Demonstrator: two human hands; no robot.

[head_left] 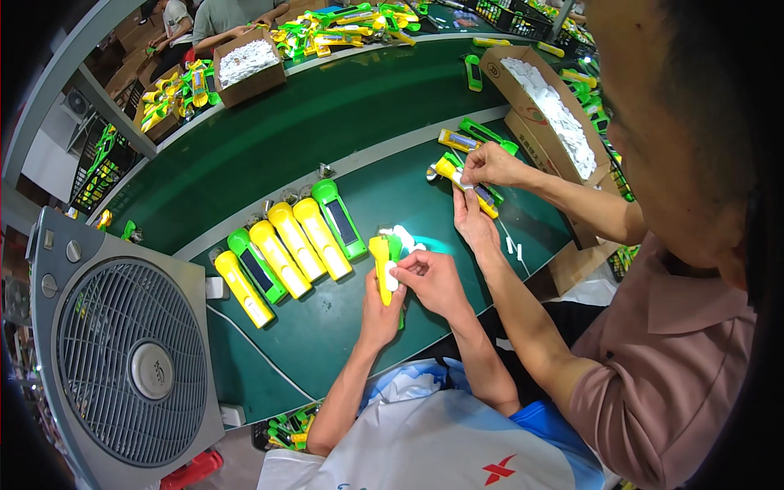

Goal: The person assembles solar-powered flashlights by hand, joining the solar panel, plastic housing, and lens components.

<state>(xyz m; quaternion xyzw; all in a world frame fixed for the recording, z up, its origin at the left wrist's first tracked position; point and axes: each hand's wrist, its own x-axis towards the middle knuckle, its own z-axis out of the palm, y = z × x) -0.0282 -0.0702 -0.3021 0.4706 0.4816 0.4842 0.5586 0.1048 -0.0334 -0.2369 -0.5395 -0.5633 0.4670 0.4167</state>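
Observation:
Upright in my left hand [380,317] is a yellow flashlight [380,253] with green on its right side; the fingers are wrapped round its lower body. My right hand [433,282] pinches a small white plastic piece [392,278] against the flashlight's side. Just beyond it, a few loose white pieces [407,238] lie in a bright patch of light. Left of my hands stands a slanted row of several flashlights lying on the green table [331,314]: yellow ones [280,260] and green ones with dark panels [340,218].
A fan [135,359] stands at the left, with a white cable [261,351] beside it. To my right, a co-worker's hands [482,184] hold another yellow flashlight [447,169]. Boxes of white pieces [551,106] and heaped flashlights [335,28] lie beyond the green conveyor belt [327,114] and far right.

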